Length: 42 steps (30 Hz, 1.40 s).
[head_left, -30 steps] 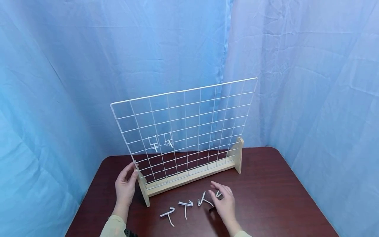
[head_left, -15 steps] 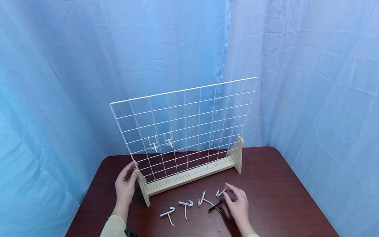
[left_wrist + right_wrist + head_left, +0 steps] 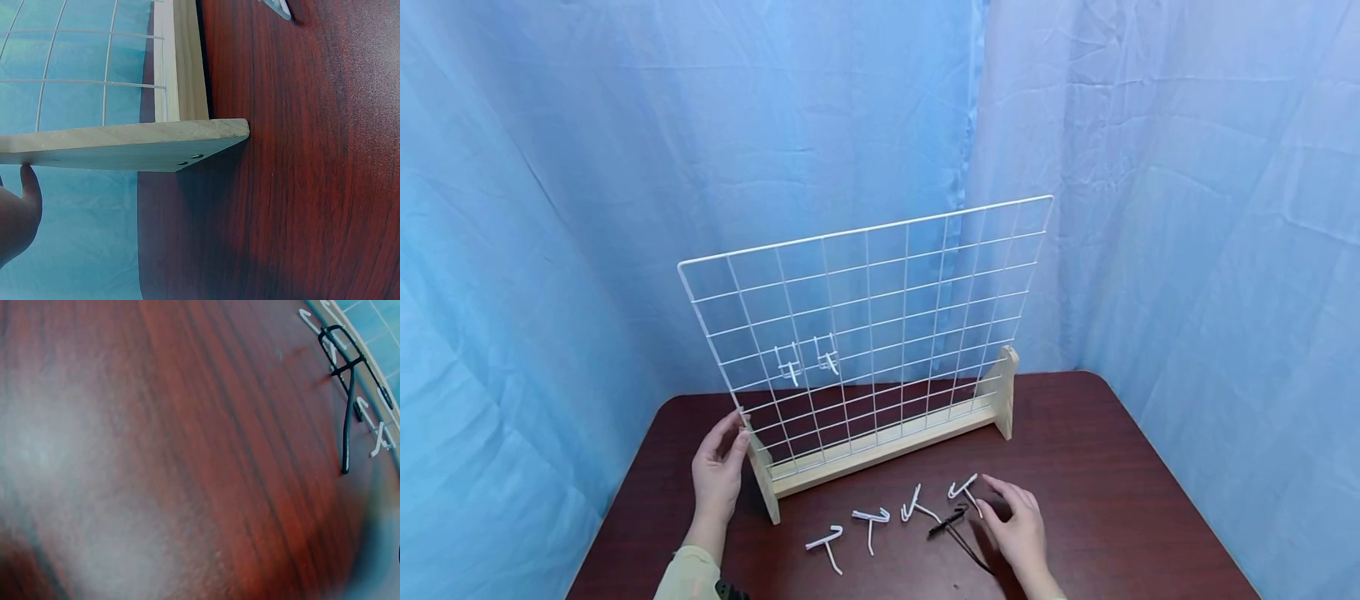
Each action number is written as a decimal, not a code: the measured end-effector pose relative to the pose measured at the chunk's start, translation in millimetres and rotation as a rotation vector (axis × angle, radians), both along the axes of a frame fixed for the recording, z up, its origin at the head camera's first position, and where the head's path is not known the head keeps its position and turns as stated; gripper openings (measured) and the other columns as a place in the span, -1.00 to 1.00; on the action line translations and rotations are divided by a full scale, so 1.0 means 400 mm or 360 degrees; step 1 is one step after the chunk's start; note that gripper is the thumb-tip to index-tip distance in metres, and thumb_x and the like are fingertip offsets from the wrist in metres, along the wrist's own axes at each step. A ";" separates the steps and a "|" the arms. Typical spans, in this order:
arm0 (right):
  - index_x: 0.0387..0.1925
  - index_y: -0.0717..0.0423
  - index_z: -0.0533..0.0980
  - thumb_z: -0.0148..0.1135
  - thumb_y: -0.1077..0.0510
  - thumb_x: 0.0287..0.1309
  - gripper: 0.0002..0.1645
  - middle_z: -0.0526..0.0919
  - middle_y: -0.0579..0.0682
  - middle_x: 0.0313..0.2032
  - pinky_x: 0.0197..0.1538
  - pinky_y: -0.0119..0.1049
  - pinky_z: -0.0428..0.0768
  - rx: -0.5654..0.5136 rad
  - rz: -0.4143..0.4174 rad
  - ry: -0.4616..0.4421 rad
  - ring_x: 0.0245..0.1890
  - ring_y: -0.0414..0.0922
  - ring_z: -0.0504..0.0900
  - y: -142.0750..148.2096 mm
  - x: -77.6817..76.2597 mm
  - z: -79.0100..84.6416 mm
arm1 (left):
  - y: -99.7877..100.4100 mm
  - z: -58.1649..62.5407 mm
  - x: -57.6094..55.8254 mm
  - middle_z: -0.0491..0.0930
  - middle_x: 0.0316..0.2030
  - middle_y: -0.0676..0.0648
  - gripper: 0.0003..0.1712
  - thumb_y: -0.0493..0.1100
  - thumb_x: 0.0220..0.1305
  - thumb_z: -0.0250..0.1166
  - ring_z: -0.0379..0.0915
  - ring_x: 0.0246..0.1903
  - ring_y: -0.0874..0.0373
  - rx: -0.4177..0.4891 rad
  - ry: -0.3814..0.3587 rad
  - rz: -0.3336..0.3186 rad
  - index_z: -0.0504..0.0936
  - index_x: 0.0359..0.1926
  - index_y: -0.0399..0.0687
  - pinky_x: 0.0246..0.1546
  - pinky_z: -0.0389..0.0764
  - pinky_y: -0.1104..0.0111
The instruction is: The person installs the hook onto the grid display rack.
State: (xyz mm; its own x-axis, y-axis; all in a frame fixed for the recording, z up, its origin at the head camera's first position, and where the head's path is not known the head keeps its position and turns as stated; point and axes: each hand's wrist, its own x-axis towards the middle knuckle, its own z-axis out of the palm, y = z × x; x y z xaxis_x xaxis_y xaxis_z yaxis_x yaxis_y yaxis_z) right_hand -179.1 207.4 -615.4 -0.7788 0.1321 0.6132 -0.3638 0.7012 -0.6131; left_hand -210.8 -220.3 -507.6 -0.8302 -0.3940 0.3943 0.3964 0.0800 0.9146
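In the head view, a white wire grid panel (image 3: 868,230) stands in a wooden base (image 3: 880,450). My left hand (image 3: 717,479) grips the base's left end piece (image 3: 762,479), thumb in front. The left wrist view shows a digit (image 3: 31,187) against that end piece's outer face. On the table, my right hand (image 3: 1018,533) is beside the rightmost white wire hook (image 3: 962,487), fingers apart and not closed around it; whether the thumb touches its prong I cannot tell. A black wire hook (image 3: 349,419) lies close by, seen large in the right wrist view.
Two white hooks (image 3: 790,369) hang side by side on the grid's left half. More white hooks (image 3: 871,517) lie in a row before the base. Blue curtains (image 3: 865,108) surround the dark red-brown table (image 3: 1120,500).
My right hand has moved right and toward me, away from above the black hook, uncovering it and the rightmost white hook. My left hand stays on the end piece.
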 end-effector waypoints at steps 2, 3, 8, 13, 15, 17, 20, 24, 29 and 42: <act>-0.09 0.13 0.70 0.59 0.37 -0.28 -0.45 0.73 0.09 -0.19 -0.05 -0.25 0.35 0.0037 -0.0005 -0.0009 -0.19 0.09 0.57 0.003 0.002 -0.006 | 0.000 -0.001 0.000 0.67 -0.04 0.10 -0.59 -0.53 0.29 0.21 0.49 -0.03 0.29 0.0000 -0.0008 0.0002 0.54 0.16 -0.42 -0.07 0.53 0.59; -0.09 0.13 0.70 0.60 0.36 -0.29 -0.44 0.72 0.09 -0.19 -0.05 -0.24 0.35 0.0050 -0.0004 -0.0015 -0.19 0.09 0.57 0.005 0.004 -0.009 | 0.000 -0.001 0.001 0.68 -0.04 0.07 -0.60 -0.53 0.29 0.21 0.49 -0.03 0.29 0.0004 -0.0009 0.0001 0.54 0.16 -0.43 -0.08 0.53 0.59; -0.09 0.12 0.70 0.63 0.30 -0.32 -0.42 0.72 0.09 -0.18 -0.06 -0.23 0.35 0.0101 0.0002 -0.0034 -0.18 0.10 0.57 0.011 0.010 -0.027 | 0.002 0.002 0.004 0.68 -0.03 0.00 -0.60 -0.52 0.30 0.21 0.49 -0.05 0.29 0.0003 -0.0007 -0.0001 0.53 0.16 -0.44 -0.10 0.54 0.59; -0.09 0.13 0.70 0.65 0.26 -0.33 -0.42 0.72 0.09 -0.20 -0.05 -0.22 0.35 0.0152 -0.0007 -0.0028 -0.19 0.11 0.59 0.016 0.010 -0.049 | 0.002 0.001 0.004 0.68 -0.04 0.05 -0.60 -0.52 0.30 0.21 0.49 -0.05 0.30 0.0003 -0.0001 -0.0005 0.52 0.16 -0.45 -0.10 0.53 0.60; -0.10 0.13 0.71 0.66 0.24 -0.34 -0.42 0.72 0.08 -0.21 -0.06 -0.21 0.36 0.0176 -0.0015 -0.0021 -0.20 0.12 0.59 0.017 0.010 -0.054 | 0.001 -0.001 0.003 0.67 -0.05 0.11 -0.60 -0.52 0.30 0.20 0.49 -0.05 0.30 0.0004 -0.0001 -0.0005 0.52 0.16 -0.45 -0.09 0.53 0.60; -0.11 0.13 0.71 0.66 0.21 -0.35 -0.42 0.73 0.06 -0.23 -0.07 -0.20 0.36 0.0198 -0.0024 -0.0017 -0.20 0.12 0.59 0.017 0.009 -0.057 | 0.000 -0.003 0.003 0.66 -0.06 0.16 -0.60 -0.52 0.30 0.20 0.49 -0.05 0.31 0.0001 -0.0002 -0.0004 0.53 0.16 -0.45 -0.09 0.53 0.60; -0.14 0.12 0.73 0.67 0.17 -0.36 -0.43 0.73 0.02 -0.25 -0.09 -0.17 0.39 0.0240 -0.0050 -0.0024 -0.20 0.11 0.60 0.015 0.009 -0.058 | -0.001 -0.004 0.002 0.66 -0.06 0.17 -0.60 -0.52 0.30 0.20 0.50 -0.06 0.31 0.0000 0.0002 -0.0004 0.53 0.16 -0.44 -0.09 0.53 0.59; -0.17 0.10 0.74 0.68 0.16 -0.38 -0.45 0.72 0.00 -0.26 -0.11 -0.10 0.43 0.0298 -0.0069 -0.0038 -0.19 0.10 0.60 0.012 0.009 -0.059 | -0.001 -0.003 0.001 0.67 -0.05 0.10 -0.60 -0.53 0.30 0.20 0.50 -0.06 0.30 0.0003 0.0010 -0.0006 0.53 0.16 -0.44 -0.09 0.54 0.59; -0.20 0.08 0.76 0.68 0.16 -0.40 -0.48 0.71 -0.03 -0.26 -0.14 -0.01 0.47 0.0359 -0.0088 -0.0049 -0.16 0.10 0.59 0.009 0.010 -0.061 | 0.001 -0.002 0.001 0.67 -0.05 0.12 -0.60 -0.53 0.30 0.20 0.49 -0.05 0.29 0.0010 0.0001 -0.0002 0.53 0.16 -0.44 -0.09 0.53 0.59; -0.34 0.02 0.78 0.67 0.18 -0.35 -0.64 0.65 -0.11 -0.33 -0.23 -0.01 0.46 0.0386 -0.0160 -0.0090 -0.20 0.05 0.54 0.002 0.007 -0.067 | 0.002 0.003 0.003 0.66 -0.06 0.17 -0.59 -0.54 0.29 0.20 0.50 -0.06 0.25 0.0015 0.0025 -0.0013 0.52 0.17 -0.45 -0.12 0.53 0.60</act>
